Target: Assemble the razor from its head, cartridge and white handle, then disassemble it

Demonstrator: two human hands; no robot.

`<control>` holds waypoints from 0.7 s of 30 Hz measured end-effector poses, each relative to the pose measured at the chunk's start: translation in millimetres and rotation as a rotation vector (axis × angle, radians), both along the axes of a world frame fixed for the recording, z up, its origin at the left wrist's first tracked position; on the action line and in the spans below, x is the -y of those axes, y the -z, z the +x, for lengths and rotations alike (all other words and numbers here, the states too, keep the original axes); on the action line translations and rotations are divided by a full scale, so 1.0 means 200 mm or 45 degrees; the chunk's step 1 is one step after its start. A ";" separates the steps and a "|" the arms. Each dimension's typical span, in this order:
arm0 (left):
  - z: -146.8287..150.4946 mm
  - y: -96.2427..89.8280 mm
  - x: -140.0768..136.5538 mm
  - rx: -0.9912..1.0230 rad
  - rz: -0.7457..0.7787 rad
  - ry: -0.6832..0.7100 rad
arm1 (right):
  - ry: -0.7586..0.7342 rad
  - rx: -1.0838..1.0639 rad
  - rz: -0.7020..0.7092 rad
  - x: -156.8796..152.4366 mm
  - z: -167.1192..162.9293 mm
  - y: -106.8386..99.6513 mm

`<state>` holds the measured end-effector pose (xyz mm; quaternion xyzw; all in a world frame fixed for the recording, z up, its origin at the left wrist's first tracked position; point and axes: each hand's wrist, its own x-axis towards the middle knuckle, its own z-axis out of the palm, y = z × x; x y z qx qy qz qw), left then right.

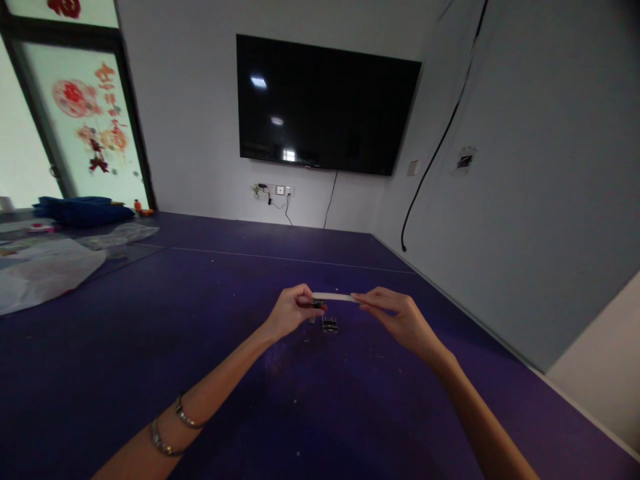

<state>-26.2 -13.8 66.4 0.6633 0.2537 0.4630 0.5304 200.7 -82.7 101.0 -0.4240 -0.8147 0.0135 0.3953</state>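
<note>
Between my two hands a thin white flat strip (334, 297) is held level above the purple tabletop (280, 400). My left hand (293, 310) pinches its left end; a small dark part (319, 305) shows just under the strip by those fingertips, and I cannot make out its kind. My right hand (395, 313) is closed on the strip's right end, thumb and fingers pressed together. On the surface just below lies a small dark piece with metallic edges (330, 325). Beside it, partly behind my left fingers, is a small round greyish object (312, 321).
Clear plastic sheeting (55, 270) and a folded dark blue cloth (83, 210) lie at the far left, near a small orange bottle (137, 207). A black cable (440, 140) hangs down the right wall. A television (327, 107) is mounted on the back wall.
</note>
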 end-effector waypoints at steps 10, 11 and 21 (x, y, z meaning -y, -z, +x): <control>0.00 0.00 0.00 0.031 -0.011 0.033 | 0.021 -0.027 0.007 0.00 0.00 -0.01; 0.00 0.00 0.00 0.026 -0.010 0.031 | 0.008 -0.025 0.002 0.00 -0.01 -0.01; 0.00 0.00 -0.01 -0.014 0.033 -0.020 | -0.006 -0.021 0.034 0.00 -0.01 -0.01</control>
